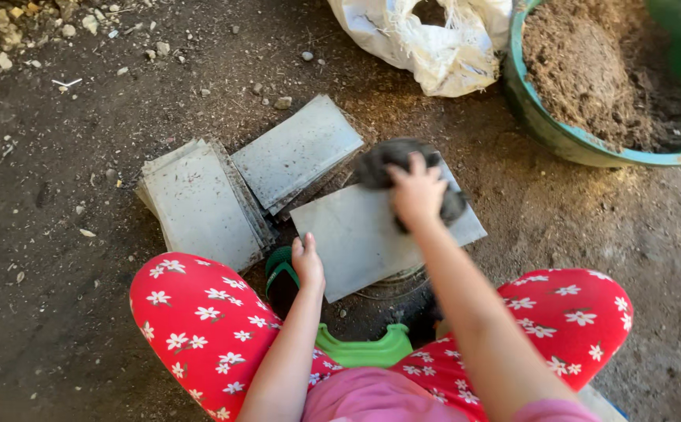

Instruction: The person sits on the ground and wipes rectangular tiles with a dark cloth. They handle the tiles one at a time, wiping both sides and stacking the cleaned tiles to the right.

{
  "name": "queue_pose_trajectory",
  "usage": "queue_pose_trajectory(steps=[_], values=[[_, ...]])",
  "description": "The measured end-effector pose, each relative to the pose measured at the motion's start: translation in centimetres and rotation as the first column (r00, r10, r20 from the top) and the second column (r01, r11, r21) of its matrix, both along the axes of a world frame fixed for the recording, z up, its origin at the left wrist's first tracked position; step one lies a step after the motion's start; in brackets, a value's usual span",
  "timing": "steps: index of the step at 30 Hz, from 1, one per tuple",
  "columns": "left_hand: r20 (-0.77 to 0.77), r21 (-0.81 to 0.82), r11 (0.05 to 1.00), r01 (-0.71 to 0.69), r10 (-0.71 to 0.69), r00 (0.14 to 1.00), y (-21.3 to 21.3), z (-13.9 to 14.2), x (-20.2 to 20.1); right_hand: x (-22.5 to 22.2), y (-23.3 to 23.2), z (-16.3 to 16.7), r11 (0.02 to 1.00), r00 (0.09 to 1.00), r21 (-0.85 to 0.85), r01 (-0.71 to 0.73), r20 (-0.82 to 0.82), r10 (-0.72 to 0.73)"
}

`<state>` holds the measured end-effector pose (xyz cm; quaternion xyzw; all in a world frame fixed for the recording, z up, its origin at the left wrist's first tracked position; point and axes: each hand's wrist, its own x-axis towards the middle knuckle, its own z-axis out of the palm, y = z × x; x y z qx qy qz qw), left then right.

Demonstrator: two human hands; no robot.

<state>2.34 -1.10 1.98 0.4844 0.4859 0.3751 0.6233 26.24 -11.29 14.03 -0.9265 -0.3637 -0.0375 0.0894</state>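
Note:
My right hand (417, 191) presses a dark grey cloth (383, 162) onto the far end of a flat grey square sheet (356, 238) that lies in front of me. With my left hand (307, 262) I grip the near left edge of that same sheet. Under the sheet a round rim shows at its near side. My knees in red trousers with white flowers frame the sheet on both sides.
Left of the sheet lie two stacks of similar grey sheets (203, 203) (297, 150) on the dirt ground. A green basin of brown soil (590, 148) stands at the far right, a white sack (434, 43) beside it. A green sandal (280, 270) is by my left hand.

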Motion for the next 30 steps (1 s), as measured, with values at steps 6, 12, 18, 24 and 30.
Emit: queue_pose_trajectory(steps=[6, 12, 18, 24, 30], values=[[-0.07, 0.006, 1.0, -0.013, 0.013, 0.997, 0.9, -0.5, 0.4, 16.3, -5.0, 5.0, 0.762, 0.805, -0.492, 0.421, -0.183, -0.564], [-0.143, 0.003, 1.0, 0.0, 0.0, 0.99, 1.9, -0.7, 1.0, 11.0, -3.4, 10.1, 0.986, 0.985, 0.002, 0.165, -0.055, -0.165], [-0.467, 0.067, 0.997, -0.024, 0.053, 0.883, 2.9, -0.7, 0.2, -12.6, 1.8, 6.0, 0.956, 0.956, 0.026, -0.292, -0.018, 0.293], [-0.29, 0.139, 0.985, -0.105, 0.142, 0.946, 2.7, -0.2, -0.5, -10.2, -3.6, 0.4, 0.964, 0.977, 0.175, -0.203, 0.1, 0.187], [-0.184, 0.101, 0.986, -0.134, 0.151, 0.971, 2.1, 0.6, 0.2, 1.3, -10.0, -2.1, 0.928, 0.941, 0.223, 0.3, 0.088, -0.325]])
